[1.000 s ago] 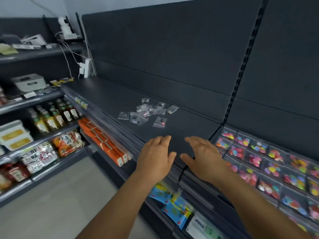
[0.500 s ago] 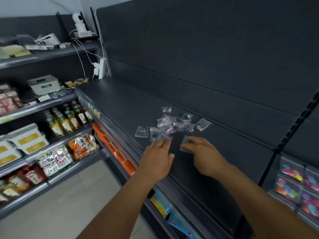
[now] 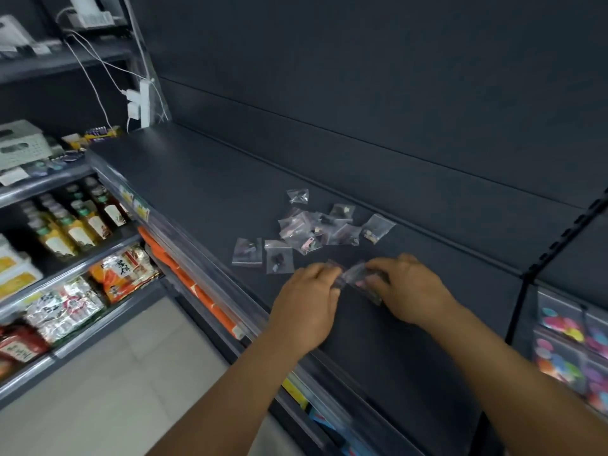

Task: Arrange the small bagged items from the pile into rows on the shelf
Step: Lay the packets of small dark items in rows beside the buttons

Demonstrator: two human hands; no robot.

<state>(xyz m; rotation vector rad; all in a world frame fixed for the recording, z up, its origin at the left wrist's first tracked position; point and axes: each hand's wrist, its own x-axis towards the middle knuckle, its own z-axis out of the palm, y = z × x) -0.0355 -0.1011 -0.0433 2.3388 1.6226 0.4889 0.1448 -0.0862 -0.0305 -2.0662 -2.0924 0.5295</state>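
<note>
We are reaching both bare hands over the flat dark grey metal shelf point(image 3: 210, 192). Our left hand point(image 3: 309, 304) and our right hand point(image 3: 409, 287) are meeting just in front of the pile, and between them we are holding one small clear plastic bag with something pink inside point(image 3: 360, 281). The grip of each hand is pinching an edge of that bag: the left fingertips point(image 3: 334, 278) on its left side, the right fingers point(image 3: 378, 269) over its right side. The bag is blurred, so we cannot tell whether it is touching the shelf or lifted slightly off it.

The loose pile of small clear plastic bags point(image 3: 312, 227) is lying just beyond our hands, near the middle of the shelf's depth. Two flat clear bags with dark contents point(image 3: 263, 255) are sitting side by side at the pile's front left, apart from our left hand. One more clear bag point(image 3: 377, 228) is lying at the pile's right end, close to the back panel.

Bottles with pale labels point(image 3: 75, 225) are standing on the lower shelving to our left.
</note>
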